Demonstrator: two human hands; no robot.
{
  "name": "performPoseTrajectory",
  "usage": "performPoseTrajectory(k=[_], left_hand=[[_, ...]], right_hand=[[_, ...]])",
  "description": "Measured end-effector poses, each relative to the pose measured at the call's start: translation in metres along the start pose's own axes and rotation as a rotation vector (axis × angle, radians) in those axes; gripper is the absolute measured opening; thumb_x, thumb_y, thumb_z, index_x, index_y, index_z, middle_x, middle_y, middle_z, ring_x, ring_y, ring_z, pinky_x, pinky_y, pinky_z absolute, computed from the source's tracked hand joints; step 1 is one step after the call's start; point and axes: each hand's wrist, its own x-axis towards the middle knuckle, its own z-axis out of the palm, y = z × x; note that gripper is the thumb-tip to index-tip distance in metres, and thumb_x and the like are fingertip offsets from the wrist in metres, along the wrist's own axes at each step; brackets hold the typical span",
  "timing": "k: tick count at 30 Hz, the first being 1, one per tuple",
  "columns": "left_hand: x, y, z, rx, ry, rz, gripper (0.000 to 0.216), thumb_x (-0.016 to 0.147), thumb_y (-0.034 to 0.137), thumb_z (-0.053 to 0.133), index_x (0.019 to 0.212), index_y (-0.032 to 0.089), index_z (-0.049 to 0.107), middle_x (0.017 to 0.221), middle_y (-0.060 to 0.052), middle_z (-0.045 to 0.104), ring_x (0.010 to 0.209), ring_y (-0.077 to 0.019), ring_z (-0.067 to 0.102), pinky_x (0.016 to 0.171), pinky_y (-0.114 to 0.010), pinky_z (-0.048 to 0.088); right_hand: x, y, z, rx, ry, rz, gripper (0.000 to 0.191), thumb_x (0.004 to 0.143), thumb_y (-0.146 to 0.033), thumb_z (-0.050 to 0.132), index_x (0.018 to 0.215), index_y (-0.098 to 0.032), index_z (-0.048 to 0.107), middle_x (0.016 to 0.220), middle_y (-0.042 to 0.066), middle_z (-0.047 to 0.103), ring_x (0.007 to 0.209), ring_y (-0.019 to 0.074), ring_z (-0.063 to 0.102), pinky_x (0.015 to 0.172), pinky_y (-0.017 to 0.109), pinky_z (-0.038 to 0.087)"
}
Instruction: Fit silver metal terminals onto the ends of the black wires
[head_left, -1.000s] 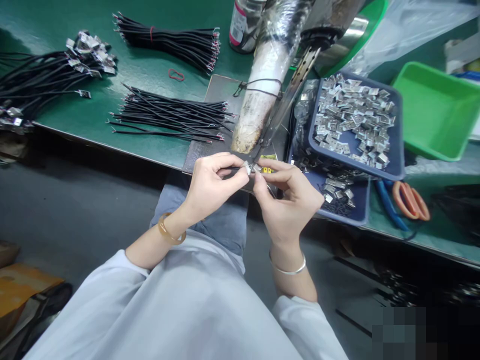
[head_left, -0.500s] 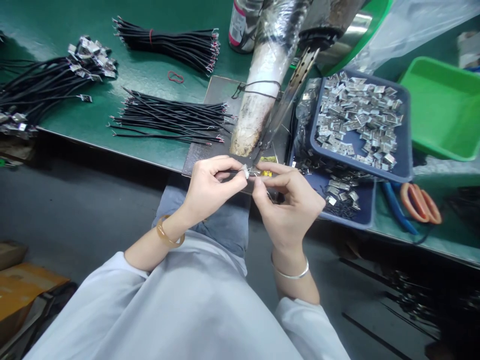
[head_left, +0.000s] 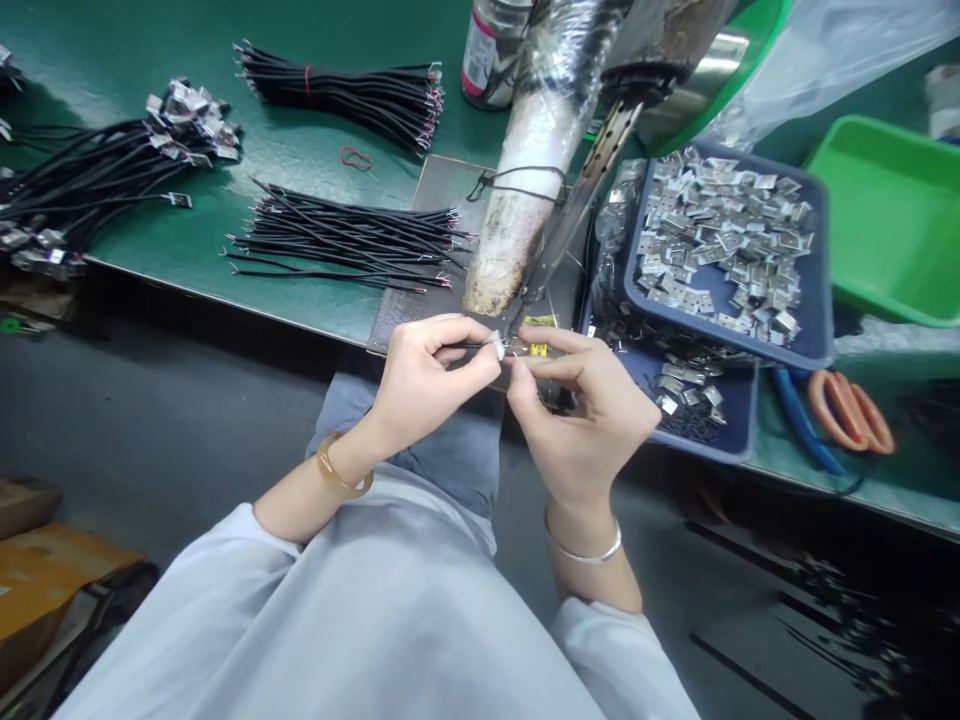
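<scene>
Thin black cable with a whitish end (head_left: 496, 345), lying crosswise above the tabletop's near edge.
Its long axis runs left to right, nearly parallel to that edge, the whitish end pointing at the right hand (head_left: 589, 415). The left hand (head_left: 424, 375) pinches it between thumb and forefinger; the right thumb and forefinger are narrowly spaced, but whether they grip anything cannot be told. The cable is slim and dark, its tip pale and blurred. Beneath is a dark flat board (head_left: 397, 318) at the near edge of the glossy green tabletop (head_left: 176, 260); below that edge, a smooth grey floor (head_left: 217, 400).
</scene>
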Motion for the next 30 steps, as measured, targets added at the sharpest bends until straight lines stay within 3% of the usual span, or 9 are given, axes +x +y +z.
performPoseTrajectory(k=[7, 12, 15, 17, 20, 22, 30], left_hand=[[0.0, 0.0, -0.001, -0.039, -0.021, -0.103, 0.011, 0.074, 0.017, 0.065, 0.067, 0.012, 0.071, 0.061, 0.002, 0.061, 0.055, -0.006, 0.05, 0.051, -0.016, 0.037], [-0.005, -0.001, 0.0, -0.074, -0.02, -0.157, 0.007, 0.072, 0.018, 0.068, 0.07, 0.012, 0.07, 0.055, 0.004, 0.054, 0.049, -0.0039, 0.042, 0.046, -0.016, 0.033], [-0.011, -0.004, 0.0, -0.139, 0.014, -0.128, 0.009, 0.075, 0.019, 0.069, 0.07, 0.012, 0.067, 0.06, 0.002, 0.06, 0.053, -0.0051, 0.051, 0.05, -0.014, 0.041], [-0.015, -0.007, -0.001, -0.182, 0.005, -0.104, 0.01, 0.077, 0.021, 0.069, 0.074, 0.012, 0.067, 0.068, 0.0, 0.066, 0.059, -0.0065, 0.058, 0.056, -0.014, 0.047], [-0.018, -0.009, -0.002, -0.236, -0.057, -0.105, 0.01, 0.079, 0.021, 0.07, 0.082, 0.012, 0.068, 0.078, -0.003, 0.071, 0.069, -0.0095, 0.067, 0.066, -0.016, 0.054], [-0.019, -0.008, -0.003, -0.239, -0.085, -0.116, 0.01, 0.08, 0.021, 0.069, 0.085, 0.012, 0.068, 0.081, -0.004, 0.071, 0.074, -0.0108, 0.069, 0.068, -0.016, 0.055], [-0.018, -0.005, -0.001, -0.058, -0.053, 0.058, 0.007, 0.087, 0.013, 0.059, 0.085, 0.013, 0.065, 0.08, -0.002, 0.066, 0.072, -0.0082, 0.063, 0.067, -0.014, 0.051]], right_hand=[[-0.002, 0.002, 0.0, -0.022, -0.012, -0.006, 0.016, 0.086, -0.008, 0.068, 0.079, -0.02, 0.06, 0.095, 0.003, 0.077, 0.09, 0.0149, 0.075, 0.08, 0.027, 0.06], [-0.007, 0.002, 0.003, -0.1, 0.076, -0.075, 0.016, 0.085, -0.008, 0.071, 0.082, -0.021, 0.061, 0.094, 0.001, 0.078, 0.086, 0.0131, 0.076, 0.073, 0.022, 0.06], [-0.014, 0.001, 0.006, -0.153, 0.138, -0.147, 0.018, 0.083, -0.006, 0.072, 0.085, -0.021, 0.062, 0.093, 0.001, 0.078, 0.083, 0.0127, 0.076, 0.072, 0.021, 0.061], [-0.016, 0.0, 0.006, -0.04, 0.124, -0.027, 0.015, 0.085, -0.008, 0.071, 0.085, -0.021, 0.063, 0.094, 0.001, 0.078, 0.081, 0.0128, 0.076, 0.071, 0.021, 0.062], [-0.016, -0.001, 0.003, 0.24, 0.009, 0.285, 0.011, 0.088, -0.014, 0.069, 0.081, -0.02, 0.063, 0.093, 0.0, 0.077, 0.074, 0.0126, 0.076, 0.067, 0.023, 0.064], [-0.014, -0.002, 0.0, 0.306, -0.031, 0.36, 0.011, 0.087, -0.016, 0.07, 0.079, -0.019, 0.063, 0.092, 0.0, 0.076, 0.075, 0.013, 0.076, 0.068, 0.024, 0.065], [-0.008, -0.001, 0.003, 0.034, 0.062, 0.036, 0.015, 0.085, -0.009, 0.07, 0.079, -0.021, 0.065, 0.091, 0.0, 0.076, 0.086, 0.0138, 0.074, 0.076, 0.027, 0.061]])
